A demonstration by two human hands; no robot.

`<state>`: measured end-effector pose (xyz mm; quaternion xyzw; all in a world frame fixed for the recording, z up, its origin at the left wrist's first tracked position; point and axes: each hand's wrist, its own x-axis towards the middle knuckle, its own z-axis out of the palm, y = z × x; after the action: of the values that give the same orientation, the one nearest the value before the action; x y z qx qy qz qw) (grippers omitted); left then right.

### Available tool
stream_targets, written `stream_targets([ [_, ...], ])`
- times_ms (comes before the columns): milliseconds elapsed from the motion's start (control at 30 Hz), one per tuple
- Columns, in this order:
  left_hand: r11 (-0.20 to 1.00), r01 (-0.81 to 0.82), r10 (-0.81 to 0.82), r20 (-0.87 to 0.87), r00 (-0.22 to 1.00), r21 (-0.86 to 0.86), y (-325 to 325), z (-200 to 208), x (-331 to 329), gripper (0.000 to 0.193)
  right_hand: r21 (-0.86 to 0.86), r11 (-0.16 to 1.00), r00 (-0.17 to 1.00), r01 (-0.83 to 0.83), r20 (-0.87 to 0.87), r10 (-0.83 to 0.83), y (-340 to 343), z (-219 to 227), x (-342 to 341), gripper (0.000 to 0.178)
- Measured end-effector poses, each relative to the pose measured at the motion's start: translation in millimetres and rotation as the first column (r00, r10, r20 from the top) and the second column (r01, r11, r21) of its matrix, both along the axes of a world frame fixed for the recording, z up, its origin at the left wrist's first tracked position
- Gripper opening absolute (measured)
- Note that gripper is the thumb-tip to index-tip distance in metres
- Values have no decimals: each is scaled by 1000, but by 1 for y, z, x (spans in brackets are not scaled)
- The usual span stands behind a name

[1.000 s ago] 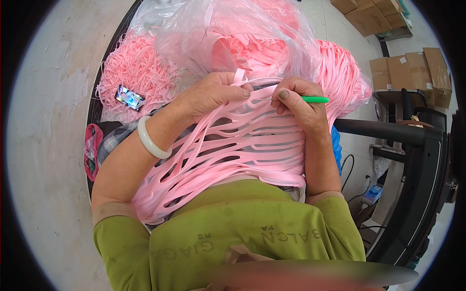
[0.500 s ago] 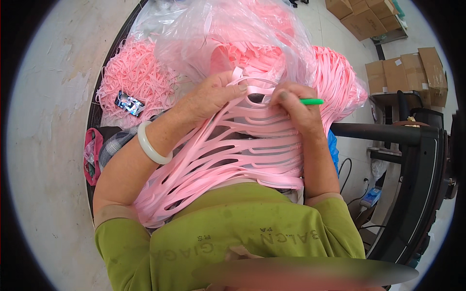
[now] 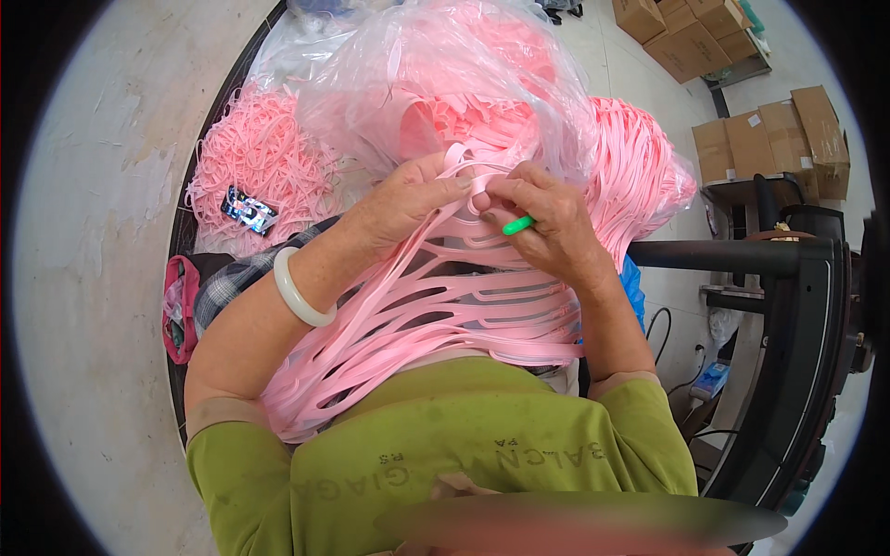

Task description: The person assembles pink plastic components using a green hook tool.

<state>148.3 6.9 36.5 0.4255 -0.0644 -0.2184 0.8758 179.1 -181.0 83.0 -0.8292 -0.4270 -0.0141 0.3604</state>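
Observation:
Pink flat straps (image 3: 445, 287), joined in a sheet with long slits, spread over my lap. My left hand (image 3: 413, 199) pinches a pink strap at the far end of the sheet between thumb and fingers. Close beside it on the right, my right hand (image 3: 552, 218) is closed, its fingertips on a looped end of the strap. A slim green-handled tool (image 3: 518, 225) sticks out of this hand toward the left; its working tip is hidden. Beyond both hands, a clear plastic bag (image 3: 357, 102) holds more pink strips.
A heap of thin pink trimmings (image 3: 260, 153) lies at the far left, with a phone (image 3: 248, 211) on it. Bundled pink straps (image 3: 635, 162) bulge at the right. A black machine frame (image 3: 718, 258) stands close on my right, with cardboard boxes (image 3: 774, 139) behind.
My right hand has moved slightly left toward my left hand and turned, so the green tool now points left rather than right. The strap end between the hands is now bent into a loop.

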Motion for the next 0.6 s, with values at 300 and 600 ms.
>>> stream_targets([
  [300, 998, 19, -22, 48, 999, 53, -1, 3, 1, 27, -84, 994, 989, -66, -141, 54, -1, 12, 8, 16],
  [600, 985, 62, -62, -8, 998, 160, -6, 2, 3, 18, -60, 994, 995, -96, -4, 96, -22, 15, 6, 14],
])
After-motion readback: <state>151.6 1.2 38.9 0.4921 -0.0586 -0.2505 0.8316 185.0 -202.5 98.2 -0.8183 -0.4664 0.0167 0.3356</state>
